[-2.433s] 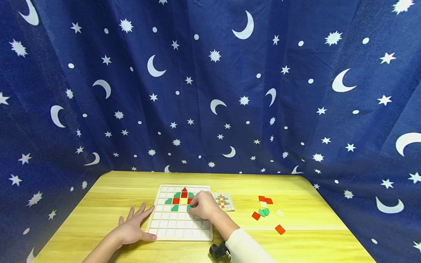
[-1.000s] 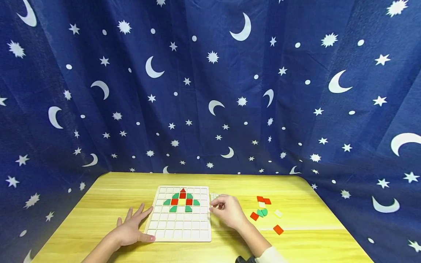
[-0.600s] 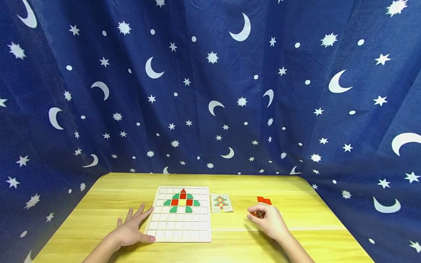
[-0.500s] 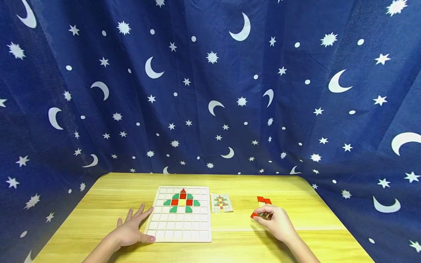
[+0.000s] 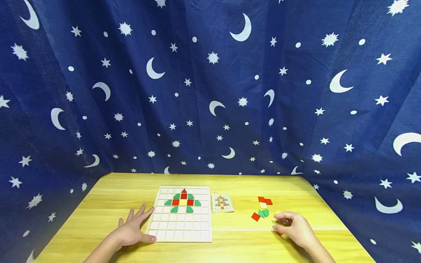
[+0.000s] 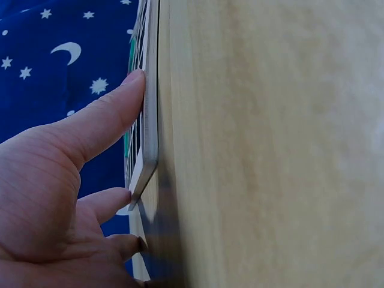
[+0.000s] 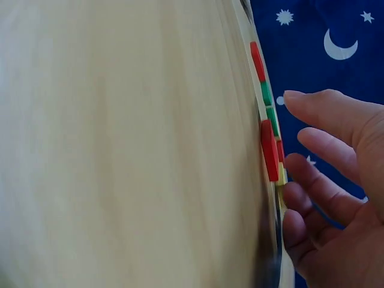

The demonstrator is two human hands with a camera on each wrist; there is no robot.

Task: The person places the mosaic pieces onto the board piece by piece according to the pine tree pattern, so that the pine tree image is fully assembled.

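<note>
In the head view my left hand (image 5: pixel 129 230) lies spread at the left front corner of a white gridded board (image 5: pixel 179 226). Its thumb rests along the board's edge (image 6: pixel 150 120) in the left wrist view. On the board a tree-like figure is laid: a red triangle (image 5: pixel 184 191) on top, red squares, a yellow square (image 5: pixel 182 202) and green rounded pieces (image 5: pixel 197 203). My right hand (image 5: pixel 297 228) hovers at the right over a red square tile (image 5: pixel 279 233), half hidden beneath it. Thumb and fingers stand apart with nothing between them in the right wrist view, beside the red tile (image 7: pixel 270 150).
A small pattern card (image 5: pixel 222 203) lies against the board's right side, showing a similar coloured figure. Loose tiles lie farther right: red ones (image 5: pixel 255 217), green ones (image 5: pixel 265 212) and a pale yellow one (image 5: pixel 263 205). A dark blue star-and-moon curtain (image 5: pixel 210 91) hangs behind the table.
My right hand has left the board, passed over the card and the loose tiles, and come to the rightmost red tile. Green pieces it covered now show on the board. The left hand stays put.
</note>
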